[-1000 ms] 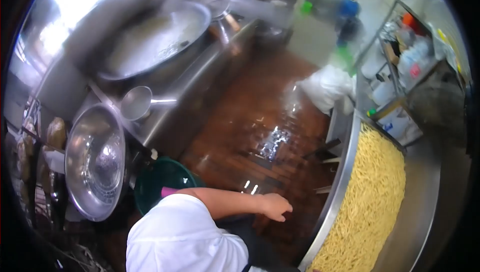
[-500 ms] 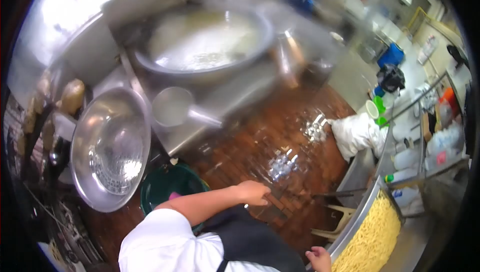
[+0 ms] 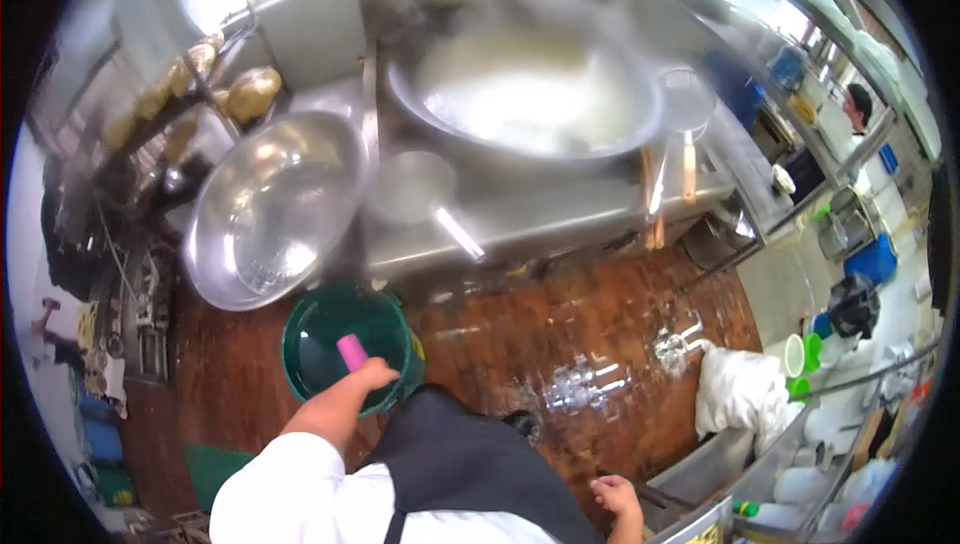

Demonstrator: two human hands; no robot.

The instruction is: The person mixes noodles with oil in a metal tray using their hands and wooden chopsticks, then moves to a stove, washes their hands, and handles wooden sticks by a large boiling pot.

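My left hand [image 3: 376,374] reaches over the green bucket [image 3: 300,369] on the floor. It overlaps the lower end of a pink cylindrical thing [image 3: 351,351] inside the bucket; whether the fingers grip it I cannot tell. The bucket seems to hold water. At the lower right, my right hand [image 3: 614,494] hangs beside my dark apron [image 3: 470,464], its fingers loosely curled and slightly apart, with nothing visible in them.
A large steaming pot [image 3: 425,129] stands on the steel stove [image 3: 560,214]. Left of it are a tilted steel bowl [image 3: 225,234] and a strainer [image 3: 415,189]. The brown tile floor [image 3: 640,424] looks wet. A white sack [image 3: 735,394] slumps at right. Another person [image 3: 858,114] stands far back.
My view has swung left. My left hand has moved from over the floor to the pink thing in the bucket. My right hand is still low at my side.
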